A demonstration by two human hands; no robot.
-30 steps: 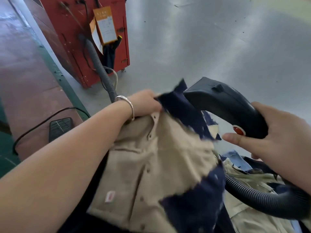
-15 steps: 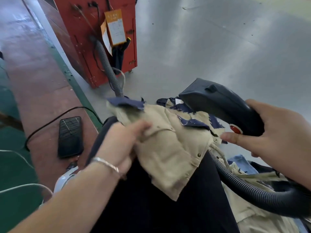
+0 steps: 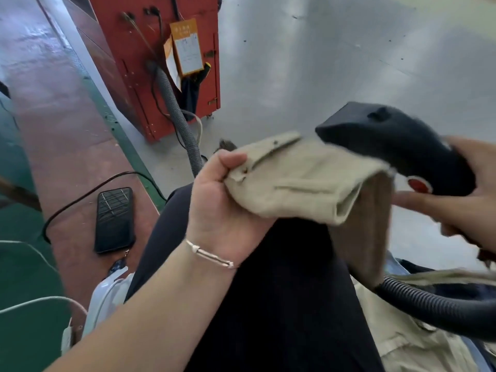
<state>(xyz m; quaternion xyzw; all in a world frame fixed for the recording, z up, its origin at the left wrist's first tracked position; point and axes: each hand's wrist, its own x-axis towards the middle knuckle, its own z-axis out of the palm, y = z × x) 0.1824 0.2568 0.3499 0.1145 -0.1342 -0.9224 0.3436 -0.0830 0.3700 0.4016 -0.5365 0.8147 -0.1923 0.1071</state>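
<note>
My left hand (image 3: 222, 208) grips a folded edge of a beige garment piece (image 3: 303, 183), holding it up above my dark-trousered lap (image 3: 268, 291). My right hand (image 3: 467, 205) grips the handle of a black hand-held suction tool (image 3: 394, 146) with a red button (image 3: 417, 185); my index finger stretches out just below that button. The tool's nose hovers over the garment's right end. A black ribbed hose (image 3: 434, 307) runs from the tool down to the lower right. A silver bracelet circles my left wrist.
A red cabinet (image 3: 150, 63) with an orange tag and a grey ribbed hose (image 3: 177, 114) stands on the grey floor behind. A black phone (image 3: 114, 220) with a cable lies on the reddish strip at left. More beige and blue garments (image 3: 410, 347) pile at lower right.
My left hand has lifted and turned the beige piece, folding it over so the navy parts no longer show. The suction tool has shifted right and closer to the garment's end.
</note>
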